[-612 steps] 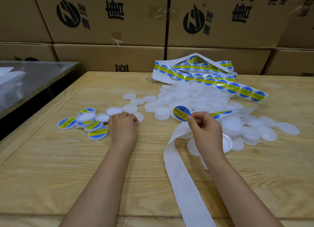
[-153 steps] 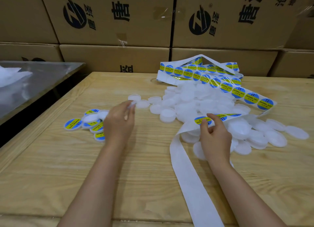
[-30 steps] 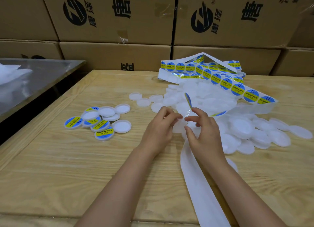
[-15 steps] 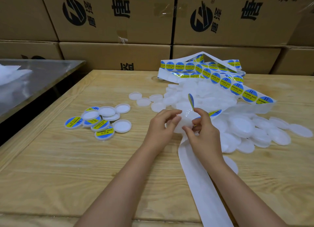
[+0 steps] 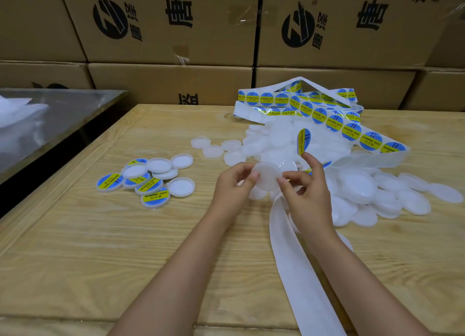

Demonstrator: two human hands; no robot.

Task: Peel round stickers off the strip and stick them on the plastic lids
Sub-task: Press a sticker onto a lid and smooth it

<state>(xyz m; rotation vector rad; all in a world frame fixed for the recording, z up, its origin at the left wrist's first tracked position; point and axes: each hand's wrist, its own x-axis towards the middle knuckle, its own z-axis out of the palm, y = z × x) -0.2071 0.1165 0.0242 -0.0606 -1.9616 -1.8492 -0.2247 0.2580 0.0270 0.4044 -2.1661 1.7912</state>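
A bare white plastic lid (image 5: 266, 176) is held up just above the wooden table (image 5: 105, 247), at the centre of the frame. Both forearms reach in from the bottom edge and meet at it. The left hand (image 5: 230, 186) pinches its left rim with curled fingers and thumb. The right hand (image 5: 308, 193) has its thumb against the right rim, while its index finger points up with a peeled blue-and-yellow round sticker (image 5: 303, 141) clinging edge-on to the fingertip, just above the lid.

The sticker strip (image 5: 327, 118) loops at upper right over a pile of blank lids (image 5: 357, 184); its empty backing (image 5: 302, 272) trails to the bottom edge. Labelled lids (image 5: 148, 184) cluster at centre left. Cardboard boxes (image 5: 176, 33) fill the top.
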